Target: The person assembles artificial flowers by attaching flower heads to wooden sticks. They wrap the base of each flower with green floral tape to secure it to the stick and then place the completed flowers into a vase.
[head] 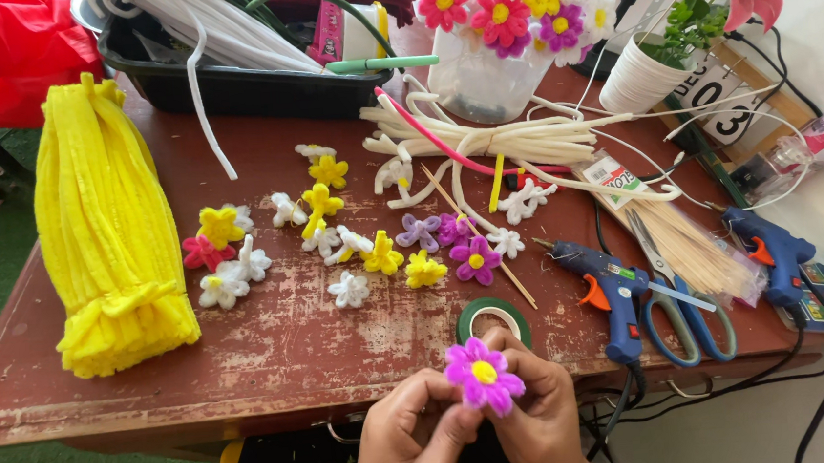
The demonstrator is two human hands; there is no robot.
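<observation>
1. At the bottom centre of the frame, the left hand (404, 438) and the right hand (542, 417) meet around a purple pipe-cleaner flower (483, 376) with a yellow centre. Both are closed on it, fingertips pinching from either side; the bloom faces up toward the camera and sits between the two thumbs, no nearer one hand than the other. Any stem below it is hidden by the fingers.
2. Just above the hands, at the near edge of the worn red tabletop (284, 354), lies a roll of green tape (492, 315), almost touching the right knuckles.
3. To the right of the tape, a blue glue gun (613, 294) and blue-handled scissors (685, 313) lie close to the right hand; a second glue gun (774, 252) lies further right.
4. In mid-frame, small finished flowers (354, 241) in white, yellow, pink and purple are scattered, well apart from the hands.
5. At the left, a thick bundle of yellow pipe cleaners (108, 231) runs lengthwise from near to far.
6. At the top, a black tray (234, 84), white pipe cleaners (503, 136) and a white pot of flowers (491, 54) stand farthest away.
</observation>
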